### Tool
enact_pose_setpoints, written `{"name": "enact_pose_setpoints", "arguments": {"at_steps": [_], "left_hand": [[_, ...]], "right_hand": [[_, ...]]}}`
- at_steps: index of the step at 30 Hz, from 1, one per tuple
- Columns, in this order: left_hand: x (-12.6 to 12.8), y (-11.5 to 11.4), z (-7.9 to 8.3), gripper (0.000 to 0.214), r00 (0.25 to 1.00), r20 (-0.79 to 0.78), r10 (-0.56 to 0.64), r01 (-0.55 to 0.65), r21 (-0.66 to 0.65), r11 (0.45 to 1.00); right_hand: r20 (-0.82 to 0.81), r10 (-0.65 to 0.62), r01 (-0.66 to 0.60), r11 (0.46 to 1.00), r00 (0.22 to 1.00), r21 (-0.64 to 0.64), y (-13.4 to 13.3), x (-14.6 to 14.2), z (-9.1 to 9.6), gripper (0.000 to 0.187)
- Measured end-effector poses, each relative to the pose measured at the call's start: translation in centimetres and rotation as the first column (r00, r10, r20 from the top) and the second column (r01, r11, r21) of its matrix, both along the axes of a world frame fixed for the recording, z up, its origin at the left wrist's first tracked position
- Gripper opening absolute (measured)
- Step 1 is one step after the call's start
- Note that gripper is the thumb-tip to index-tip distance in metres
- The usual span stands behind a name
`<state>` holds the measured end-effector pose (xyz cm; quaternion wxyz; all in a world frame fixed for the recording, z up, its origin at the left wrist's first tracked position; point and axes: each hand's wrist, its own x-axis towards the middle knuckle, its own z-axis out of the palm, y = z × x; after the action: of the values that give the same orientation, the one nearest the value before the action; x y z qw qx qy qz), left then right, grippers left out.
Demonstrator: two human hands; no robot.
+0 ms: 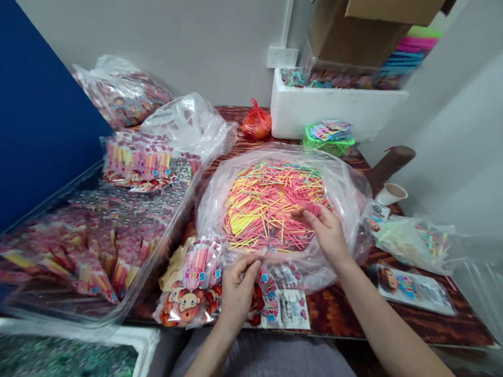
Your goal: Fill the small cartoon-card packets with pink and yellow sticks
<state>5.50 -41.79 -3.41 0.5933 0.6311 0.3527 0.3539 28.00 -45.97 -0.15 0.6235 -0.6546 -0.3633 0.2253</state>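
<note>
A big clear plastic bag [348,186] lies open on the wooden table [333,313], filled with thin pink, yellow and green sticks [270,201]. My right hand [326,232] reaches into it, its fingers pinched on a small bunch of pink sticks [311,208]. My left hand [238,286] rests at the bag's near edge, its fingers curled on a small printed packet [288,302]. Filled cartoon packets [193,284] lie just left of that hand.
A clear tray [85,250] of filled packets stands at left, more bagged packets behind it. A white foam box [336,107], green basket [328,138], orange bag [256,123] and cardboard box [363,14] sit at the back. Paper cup [390,193] and loose packets lie right.
</note>
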Motion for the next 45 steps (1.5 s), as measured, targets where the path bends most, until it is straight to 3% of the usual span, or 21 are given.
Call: {"name": "enact_pose_setpoints", "arguments": {"at_steps": [1, 3, 6, 12, 18, 23, 26, 31, 34, 36, 38, 40, 45], "left_hand": [[0.1, -0.1, 0.0, 0.018, 1.0, 0.005, -0.005, 0.005, -0.007, 1.0], [0.4, -0.3, -0.1, 0.017, 1.0, 0.023, -0.01, 0.011, -0.039, 0.999], [0.6, -0.5, -0.1, 0.018, 0.998, 0.055, -0.002, 0.007, -0.095, 0.995], [0.3, -0.5, -0.1, 0.019, 0.999, 0.025, 0.025, -0.023, -0.074, 0.997], [0.4, -0.6, 0.0, 0.019, 1.0, 0.025, 0.003, -0.001, -0.086, 0.996], [0.3, -0.7, 0.4, 0.021, 0.999, 0.043, 0.009, -0.005, -0.102, 0.995], [0.1, -0.6, 0.5, 0.02, 0.999, 0.029, 0.016, -0.014, -0.048, 0.999], [-0.1, -0.4, 0.0, 0.021, 0.995, 0.041, 0.088, -0.083, -0.104, 0.991], [-0.4, -0.4, -0.4, 0.022, 0.993, 0.055, 0.102, -0.094, -0.128, 0.987], [-0.5, -0.4, -0.4, 0.021, 0.992, 0.063, 0.108, -0.099, -0.131, 0.986], [-0.6, -0.4, -0.4, 0.02, 0.992, 0.073, 0.102, -0.091, -0.142, 0.986], [-0.8, -0.4, -0.2, 0.019, 0.993, 0.092, 0.076, -0.059, -0.174, 0.983], [-2.2, -0.3, 1.3, 0.029, 0.987, 0.163, -0.006, 0.051, -0.273, 0.961]], "right_hand": [[-0.203, 0.035, -0.017, 0.996, 0.979, 0.09, 0.3, -1.0, 0.7, 0.02], [-0.456, 0.158, -0.066, 0.975, 0.876, 0.211, 0.9, -3.1, 1.8, 0.021], [-0.611, 0.259, -0.089, 0.952, 0.748, 0.294, 1.3, -5.9, 2.4, 0.02], [-0.69, 0.241, -0.042, 0.955, 0.683, 0.292, 0.3, -7.5, 2.0, 0.019], [-0.673, 0.227, -0.014, 0.952, 0.704, 0.306, 0.6, -7.4, 2.8, 0.017], [-0.708, 0.205, -0.031, 0.968, 0.676, 0.25, 0.3, -8.2, 1.8, 0.023], [-0.656, 0.161, -0.052, 0.982, 0.737, 0.182, -0.4, -8.7, 1.8, 0.024], [-0.428, 0.285, -0.31, 0.951, 0.858, 0.012, -1.4, -9.0, 2.7, 0.03], [-0.301, 0.244, -0.246, 0.969, 0.922, 0.03, -1.9, -8.9, 2.9, 0.037], [-0.152, 0.197, -0.194, 0.98, 0.969, 0.035, -2.0, -9.1, 2.8, 0.025], [0.039, 0.208, -0.208, 0.978, 0.977, -0.01, -2.1, -9.5, 2.7, 0.015], [0.167, 0.26, -0.252, 0.965, 0.951, -0.066, -2.2, -10.1, 2.5, 0.019], [0.207, 0.324, -0.32, 0.946, 0.923, -0.054, -2.2, -12.0, 2.2, 0.015]]}}
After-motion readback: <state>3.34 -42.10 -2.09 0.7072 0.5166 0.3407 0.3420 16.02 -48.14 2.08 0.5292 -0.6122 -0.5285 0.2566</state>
